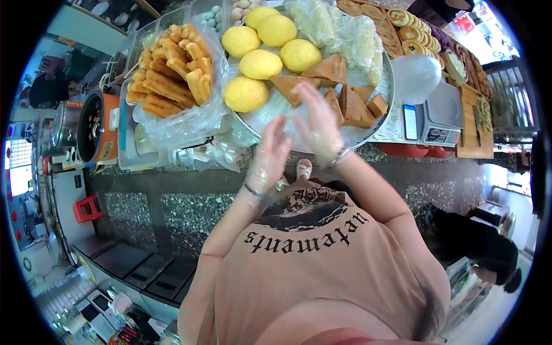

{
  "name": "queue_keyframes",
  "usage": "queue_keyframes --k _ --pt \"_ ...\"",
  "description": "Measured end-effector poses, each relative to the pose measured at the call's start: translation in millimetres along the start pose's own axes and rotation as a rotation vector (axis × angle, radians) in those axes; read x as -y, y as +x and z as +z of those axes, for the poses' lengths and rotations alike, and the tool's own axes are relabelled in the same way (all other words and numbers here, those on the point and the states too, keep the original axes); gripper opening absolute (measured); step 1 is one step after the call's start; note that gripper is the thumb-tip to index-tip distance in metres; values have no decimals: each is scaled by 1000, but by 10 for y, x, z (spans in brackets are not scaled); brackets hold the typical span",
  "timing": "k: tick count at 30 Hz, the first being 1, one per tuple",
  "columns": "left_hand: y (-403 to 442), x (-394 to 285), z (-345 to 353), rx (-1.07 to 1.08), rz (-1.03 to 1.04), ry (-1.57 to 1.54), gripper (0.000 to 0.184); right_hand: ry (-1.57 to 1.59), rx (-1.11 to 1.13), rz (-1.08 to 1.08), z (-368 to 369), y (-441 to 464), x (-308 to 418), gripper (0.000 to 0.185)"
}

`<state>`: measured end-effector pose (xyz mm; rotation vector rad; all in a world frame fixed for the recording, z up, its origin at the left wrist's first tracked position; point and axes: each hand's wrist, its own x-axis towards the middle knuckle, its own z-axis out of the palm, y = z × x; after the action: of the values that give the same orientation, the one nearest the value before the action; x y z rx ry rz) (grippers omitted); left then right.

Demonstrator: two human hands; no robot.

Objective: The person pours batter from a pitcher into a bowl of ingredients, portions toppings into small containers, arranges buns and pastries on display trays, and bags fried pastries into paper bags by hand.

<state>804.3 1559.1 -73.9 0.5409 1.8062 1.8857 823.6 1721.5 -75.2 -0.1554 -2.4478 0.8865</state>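
Both of my hands wear clear plastic gloves and hang over the near edge of a round metal tray (256, 119). My left hand (270, 154) is open, fingers stretched out, with nothing visible in it. Beside it, my right hand (319, 123) is also open, its fingers reaching over the tray near the brown triangular cake pieces (355, 108). Whether its fingertips touch a piece I cannot tell. Round yellow buns (260, 64) sit on the tray's left side. Clear bags of pale yellow food (359, 43) lie at its back right.
Left of the tray, fried dough sticks (172, 72) fill a plastic-lined container. A phone (410, 122), a weighing scale (441, 118) and a knife (476, 123) on a wooden board are to the right. An orange pot (99, 127) stands far left. Behind me at right is a person in black (480, 241).
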Motion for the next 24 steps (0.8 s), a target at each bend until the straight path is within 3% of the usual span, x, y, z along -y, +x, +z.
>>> queue_keyframes --k 1,3,4,5,7,8,9,10,11,13,14,17,19,20,22,23,24 --pt "108 239 -163 -70 -10 49 43 -68 -19 -38 -90 94 -117 43" --pt "304 229 -386 -186 -2 344 44 -110 294 149 -237 392 -316 35" --pt "432 191 -500 -237 229 728 43 -103 313 134 -215 537 -407 35" --pt "564 166 -563 -259 217 735 43 -106 320 82 -164 674 -486 32" --pt "807 86 -698 -307 515 1058 40 -89 324 17 26 912 -591 29" --pt "887 25 -742 -325 515 1070 40 -95 250 -26 156 1034 -600 29" --pt "961 -40 -774 -268 325 1178 42 -103 176 -72 268 1129 -596 29" --pt "1023 -93 -798 -213 131 1273 45 -210 326 10 285 1272 -427 36" --pt "1068 -116 -827 -240 132 1280 45 -202 324 -15 356 1364 -356 36" --pt "1123 -96 -911 -137 -231 1262 45 -292 533 114 507 1507 -284 47" --pt "1141 -60 -936 -153 -235 1270 45 -238 556 70 595 1543 -361 59" --pt "1151 98 -890 -171 -246 1257 55 -246 556 39 863 1568 -492 63" --pt "1180 166 -865 -323 -14 1280 65 -264 571 14 894 1654 -506 70" --pt "1282 161 -910 -322 -15 1284 65 -225 607 105 852 1688 -452 72" --pt "1471 121 -1032 -145 59 1228 80 -171 645 324 794 1704 -274 80" --pt "1503 116 -1046 -136 60 1220 80 -178 646 333 855 1738 -283 80" --pt "1491 129 -1041 -95 188 1329 82 -105 618 416 923 1730 -323 82"
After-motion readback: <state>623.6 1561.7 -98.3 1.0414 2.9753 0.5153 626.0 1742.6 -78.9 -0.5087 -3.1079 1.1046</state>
